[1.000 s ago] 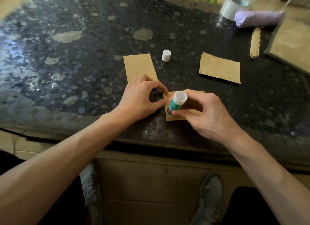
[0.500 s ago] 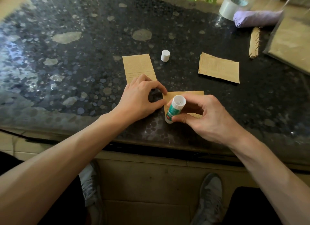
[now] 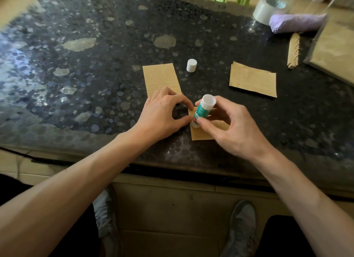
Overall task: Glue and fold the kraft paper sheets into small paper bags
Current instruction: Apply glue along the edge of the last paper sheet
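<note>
kraft paper sheet (image 3: pixel 201 135) | left grip (image 3: pixel 162 115) pinches its edge | right grip (image 3: pixel 236 130) holds glue stick (image 3: pixel 203 111)

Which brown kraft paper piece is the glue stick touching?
The small brown kraft paper piece at the front, under the green-and-white glue stick in the right hand; the others lie farther back.

Cap (image 3: pixel 191 65) btwn two sheets: one (image 3: pixel 160 76) left, one (image 3: pixel 253 79) right; tape roll (image 3: pixel 268 9) far behind.
</note>
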A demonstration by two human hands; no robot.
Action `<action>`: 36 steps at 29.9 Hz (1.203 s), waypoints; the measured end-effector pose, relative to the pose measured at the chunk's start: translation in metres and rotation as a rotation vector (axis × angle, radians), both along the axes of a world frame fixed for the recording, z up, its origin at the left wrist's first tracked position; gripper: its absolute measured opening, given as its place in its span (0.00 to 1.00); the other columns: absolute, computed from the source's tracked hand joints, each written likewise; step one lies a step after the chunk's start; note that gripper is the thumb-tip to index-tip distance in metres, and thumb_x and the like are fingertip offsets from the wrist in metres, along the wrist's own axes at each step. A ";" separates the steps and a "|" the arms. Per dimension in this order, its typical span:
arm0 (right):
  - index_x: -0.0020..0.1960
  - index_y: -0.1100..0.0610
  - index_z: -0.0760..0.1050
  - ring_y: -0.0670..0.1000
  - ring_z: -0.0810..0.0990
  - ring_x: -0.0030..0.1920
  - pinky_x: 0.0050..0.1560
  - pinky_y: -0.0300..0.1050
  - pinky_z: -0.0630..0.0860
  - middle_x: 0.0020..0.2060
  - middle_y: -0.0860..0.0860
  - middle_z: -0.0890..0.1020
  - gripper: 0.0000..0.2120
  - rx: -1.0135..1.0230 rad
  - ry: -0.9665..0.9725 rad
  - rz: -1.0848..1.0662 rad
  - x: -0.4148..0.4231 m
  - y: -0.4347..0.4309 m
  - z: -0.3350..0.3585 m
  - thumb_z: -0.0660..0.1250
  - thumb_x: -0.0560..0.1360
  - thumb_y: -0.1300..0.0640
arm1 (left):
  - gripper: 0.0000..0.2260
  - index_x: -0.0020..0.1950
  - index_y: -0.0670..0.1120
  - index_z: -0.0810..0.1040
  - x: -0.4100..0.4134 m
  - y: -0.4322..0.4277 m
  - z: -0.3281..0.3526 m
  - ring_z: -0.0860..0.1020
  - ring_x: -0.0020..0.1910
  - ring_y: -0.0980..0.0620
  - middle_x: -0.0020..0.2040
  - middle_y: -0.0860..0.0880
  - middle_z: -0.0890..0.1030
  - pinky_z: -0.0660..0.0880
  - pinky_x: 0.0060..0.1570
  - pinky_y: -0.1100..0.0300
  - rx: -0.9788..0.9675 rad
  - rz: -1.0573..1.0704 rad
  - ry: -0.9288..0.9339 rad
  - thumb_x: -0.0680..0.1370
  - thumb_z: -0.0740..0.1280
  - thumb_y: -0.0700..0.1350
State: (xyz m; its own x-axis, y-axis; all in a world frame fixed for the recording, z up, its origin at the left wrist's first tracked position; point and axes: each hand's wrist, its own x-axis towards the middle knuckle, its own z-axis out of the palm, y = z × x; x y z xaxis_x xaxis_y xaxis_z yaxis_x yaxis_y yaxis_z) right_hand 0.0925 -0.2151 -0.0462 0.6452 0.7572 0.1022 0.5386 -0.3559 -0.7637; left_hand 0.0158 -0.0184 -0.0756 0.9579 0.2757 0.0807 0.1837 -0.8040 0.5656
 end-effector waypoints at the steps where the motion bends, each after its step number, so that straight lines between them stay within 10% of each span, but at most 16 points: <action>1: 0.62 0.48 0.79 0.38 0.81 0.58 0.59 0.39 0.79 0.53 0.38 0.83 0.13 -0.012 -0.022 -0.002 0.000 0.001 -0.001 0.74 0.78 0.49 | 0.14 0.59 0.61 0.81 0.000 0.000 0.000 0.73 0.61 0.49 0.55 0.53 0.73 0.71 0.61 0.48 0.000 0.001 -0.003 0.74 0.73 0.58; 36: 0.59 0.48 0.83 0.37 0.83 0.55 0.57 0.32 0.77 0.52 0.39 0.85 0.18 -0.032 -0.014 0.037 -0.003 -0.009 0.005 0.75 0.72 0.42 | 0.14 0.60 0.61 0.80 0.000 0.000 0.001 0.73 0.61 0.49 0.56 0.53 0.73 0.71 0.62 0.48 0.001 -0.005 0.012 0.74 0.73 0.59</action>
State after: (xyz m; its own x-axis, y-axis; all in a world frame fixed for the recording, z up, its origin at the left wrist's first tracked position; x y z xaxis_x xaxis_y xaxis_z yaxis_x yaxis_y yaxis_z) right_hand 0.0891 -0.2236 -0.0416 0.6152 0.7837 0.0862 0.5626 -0.3598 -0.7443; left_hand 0.0161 -0.0180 -0.0749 0.9602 0.2705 0.0695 0.1862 -0.8054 0.5627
